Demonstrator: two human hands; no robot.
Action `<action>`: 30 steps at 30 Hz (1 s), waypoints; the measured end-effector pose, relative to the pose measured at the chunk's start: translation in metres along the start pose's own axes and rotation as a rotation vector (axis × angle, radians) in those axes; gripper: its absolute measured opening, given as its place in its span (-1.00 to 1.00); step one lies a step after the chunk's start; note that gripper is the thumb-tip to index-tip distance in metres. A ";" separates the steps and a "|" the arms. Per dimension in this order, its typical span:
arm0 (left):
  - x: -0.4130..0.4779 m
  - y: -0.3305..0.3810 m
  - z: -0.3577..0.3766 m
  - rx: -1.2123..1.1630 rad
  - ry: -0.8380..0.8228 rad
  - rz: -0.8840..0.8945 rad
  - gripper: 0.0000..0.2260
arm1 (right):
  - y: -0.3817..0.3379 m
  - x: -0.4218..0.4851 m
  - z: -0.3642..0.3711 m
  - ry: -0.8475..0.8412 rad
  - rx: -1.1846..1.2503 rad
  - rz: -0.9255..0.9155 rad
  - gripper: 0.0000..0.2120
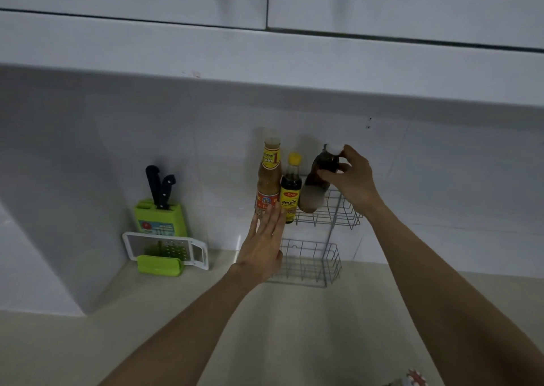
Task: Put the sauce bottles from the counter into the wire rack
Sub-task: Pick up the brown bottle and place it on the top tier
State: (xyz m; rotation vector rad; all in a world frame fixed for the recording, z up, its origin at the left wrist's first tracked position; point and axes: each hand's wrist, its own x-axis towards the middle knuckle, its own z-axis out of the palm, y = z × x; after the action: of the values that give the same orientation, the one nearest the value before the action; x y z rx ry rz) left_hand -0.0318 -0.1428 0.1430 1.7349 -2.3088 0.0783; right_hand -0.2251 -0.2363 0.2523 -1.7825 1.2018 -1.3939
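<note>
Here the right hand (351, 179) had its grip closed around the neck of a dark bottle (319, 179) with a white cap, thumb and fingers wrapped just under the cap. The bottle leaned to the right, its base down inside the upper basket of the wire rack (338, 212) on the tiled wall. Two more bottles stood upright at the left end of that same basket: a tall one with tan sauce (268, 176) and, touching it, a shorter dark one with a yellow cap (291, 188). The left hand (265, 244) was flat and open, holding nothing, fingertips against the lower labels of those two bottles. The lower basket (309, 262) sat just above the bench (265, 326). Well to the left stood a green knife block (160, 218) with a white grater (166, 250) leaning in front of it.
</note>
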 end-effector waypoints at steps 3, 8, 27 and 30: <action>0.001 -0.004 0.002 0.054 -0.037 0.013 -0.25 | 0.004 0.009 0.003 -0.073 -0.020 0.034 -0.48; 0.006 -0.009 0.005 0.083 -0.066 0.011 -0.25 | 0.012 0.015 0.007 -0.131 -0.012 0.107 -0.51; 0.014 -0.011 0.012 0.085 -0.089 -0.006 -0.25 | 0.041 -0.010 0.022 -0.174 -0.053 0.153 -0.42; 0.013 -0.009 0.012 0.071 -0.078 -0.021 -0.27 | 0.043 -0.009 0.023 -0.162 -0.045 0.175 -0.45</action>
State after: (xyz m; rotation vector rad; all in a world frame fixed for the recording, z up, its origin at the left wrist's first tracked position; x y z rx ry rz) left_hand -0.0284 -0.1601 0.1334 1.8267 -2.3699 0.0906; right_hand -0.2163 -0.2491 0.2054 -1.7381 1.2761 -1.1105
